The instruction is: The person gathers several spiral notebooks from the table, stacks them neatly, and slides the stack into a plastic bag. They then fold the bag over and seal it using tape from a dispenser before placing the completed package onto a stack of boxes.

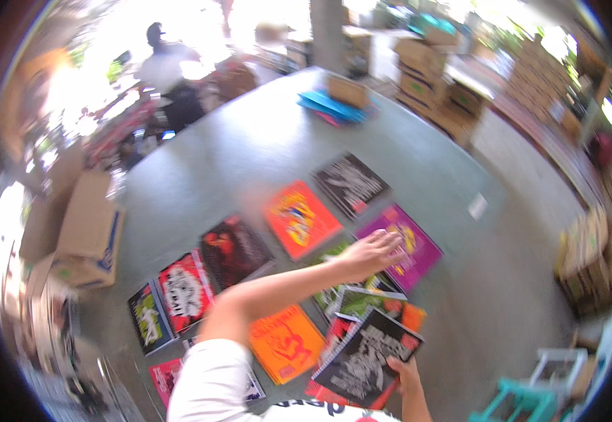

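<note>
My left hand [374,254] reaches across to the right, fingers stretched out over a purple notebook [422,257]; whether it touches the cover I cannot tell. Close to my body, my right hand [406,375] grips the edge of a black notebook [368,359] with a grey drawing. More notebooks, with red and orange showing, fan out beneath and behind it. Under my left forearm lies a green notebook [328,299], partly hidden. Beyond the arm are an orange-red notebook [302,219] and a black one with white print [350,184]. An orange notebook [286,343] lies between my arms.
Further left on the grey-green table [200,183] are a dark notebook [234,247], a red one [183,290] and a blue-edged one [150,318]. Blue folders [334,105] lie at the far end. Cardboard boxes [84,228] stand left; a teal stool [513,402] is lower right.
</note>
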The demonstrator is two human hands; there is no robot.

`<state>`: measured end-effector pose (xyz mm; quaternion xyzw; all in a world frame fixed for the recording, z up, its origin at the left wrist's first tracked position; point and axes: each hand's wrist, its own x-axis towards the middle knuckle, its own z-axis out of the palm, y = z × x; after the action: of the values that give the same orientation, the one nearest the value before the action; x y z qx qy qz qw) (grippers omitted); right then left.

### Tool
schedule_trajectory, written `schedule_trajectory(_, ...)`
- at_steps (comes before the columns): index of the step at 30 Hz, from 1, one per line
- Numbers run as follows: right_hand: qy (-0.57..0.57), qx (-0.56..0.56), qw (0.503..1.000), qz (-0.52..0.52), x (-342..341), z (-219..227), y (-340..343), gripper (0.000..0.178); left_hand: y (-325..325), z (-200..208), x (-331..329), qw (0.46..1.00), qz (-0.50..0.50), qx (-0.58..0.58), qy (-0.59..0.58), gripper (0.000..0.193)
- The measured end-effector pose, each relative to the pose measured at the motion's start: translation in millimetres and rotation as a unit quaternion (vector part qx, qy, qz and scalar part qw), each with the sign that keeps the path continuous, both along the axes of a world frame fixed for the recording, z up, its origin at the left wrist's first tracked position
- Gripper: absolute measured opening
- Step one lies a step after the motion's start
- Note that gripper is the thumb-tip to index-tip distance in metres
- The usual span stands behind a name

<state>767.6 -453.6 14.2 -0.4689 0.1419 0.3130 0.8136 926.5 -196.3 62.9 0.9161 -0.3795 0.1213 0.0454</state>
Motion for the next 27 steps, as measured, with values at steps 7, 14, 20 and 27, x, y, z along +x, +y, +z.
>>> schedule_trajectory(7,-0.052,0.014,0.998,0.016,-6.7,4.9,4.2,0.049,-8.8,-27.0,48.4,0.977,0.11,0.126,0.13,0.026)
schedule_trajectory(14,-0.026,0.045,0.998,0.032,-4.6,-1.0,-10.2,0.032,-112.4,50.9,-154.3,0.985,0.077,0.125,-0.091,0.033)
schedule_trajectory(20,0.008,0.069,0.997,0.029,-2.7,-9.4,-25.5,0.021,-189.7,-53.6,-220.8,0.984,0.066,-0.115,0.116,0.029)
schedule_trajectory(27,0.023,0.078,0.991,0.107,-53.5,-8.6,9.4,0.023,-35.8,4.2,-314.9,0.902,0.258,-0.347,-0.005,0.036)
